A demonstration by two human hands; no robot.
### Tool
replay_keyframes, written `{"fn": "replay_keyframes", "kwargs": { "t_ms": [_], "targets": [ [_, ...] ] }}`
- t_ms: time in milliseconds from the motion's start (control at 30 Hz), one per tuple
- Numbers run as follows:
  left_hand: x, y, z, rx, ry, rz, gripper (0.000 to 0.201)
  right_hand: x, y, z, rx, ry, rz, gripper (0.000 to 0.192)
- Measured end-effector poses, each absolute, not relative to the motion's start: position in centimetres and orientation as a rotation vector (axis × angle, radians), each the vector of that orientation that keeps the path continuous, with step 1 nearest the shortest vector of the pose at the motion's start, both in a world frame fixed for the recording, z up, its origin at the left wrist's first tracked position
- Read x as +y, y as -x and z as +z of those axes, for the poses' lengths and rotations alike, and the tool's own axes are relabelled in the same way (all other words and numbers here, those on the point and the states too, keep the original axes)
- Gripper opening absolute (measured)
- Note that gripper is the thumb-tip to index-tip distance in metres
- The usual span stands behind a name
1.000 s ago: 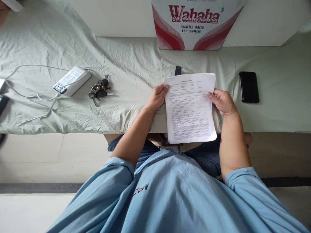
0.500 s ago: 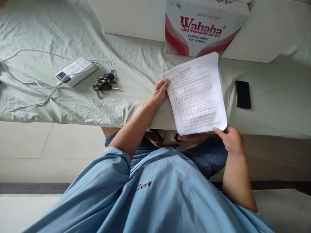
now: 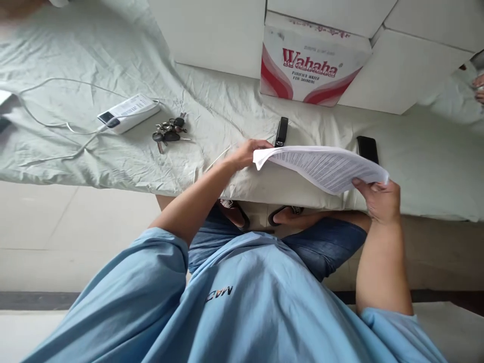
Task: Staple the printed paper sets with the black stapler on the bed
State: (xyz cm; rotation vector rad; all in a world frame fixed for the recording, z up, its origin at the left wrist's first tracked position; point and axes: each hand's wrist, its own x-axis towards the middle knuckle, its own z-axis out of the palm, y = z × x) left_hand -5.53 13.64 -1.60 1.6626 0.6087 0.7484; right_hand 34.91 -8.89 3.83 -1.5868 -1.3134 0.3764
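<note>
Both hands hold a printed paper sheaf (image 3: pixel 325 169), nearly edge-on to the cam, tilted w/ print side up. Left hand (image 3: pixel 247 154) pinches the left corner, fingers closed on it. Right hand (image 3: pixel 380 199) grips the right edge, thumb on top, fingers curled under. Sheaf hangs above the bed (image 3: pixel 113 166) edge, sheet pale green. Just past the left fingers: small black device (image 3: pixel 282 132) on the sheet. Just past the right fingers: black phone (image 3: pixel 367 149), partly hidden by the paper. Well left of the left fingers: keys (image 3: pixel 170 136), then a white power bank (image 3: pixel 128 113) w/ cable. Far behind the sheaf: Wahaha box (image 3: pixel 310 70).
</note>
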Motion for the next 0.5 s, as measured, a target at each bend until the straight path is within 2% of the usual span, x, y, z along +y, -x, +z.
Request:
{"fn": "replay_keyframes", "kwargs": {
  "t_ms": [100, 267, 400, 500],
  "targets": [
    [12.9, 4.8, -1.1, 0.677, -1.673, 0.775, 0.05, -8.3, -33.4, 2.4, -1.162, 1.542, 0.423, 0.053],
    [12.7, 5.2, -1.0, 0.666, -1.556, 0.628, 0.059, -8.2, -33.3, 1.8, -1.183, 1.515, 0.374, 0.049],
    [12.6, 5.1, -1.9, 0.821, -1.63, 0.507, 0.054, -7.5, -33.7, 0.8, -1.199, 1.576, 0.548, 0.058],
    [12.0, 4.8, -1.9, 0.83, -1.647, 0.555, 0.053, -7.4, -33.5, 0.2, -1.206, 1.58, 0.517, 0.066]
  ]
}}
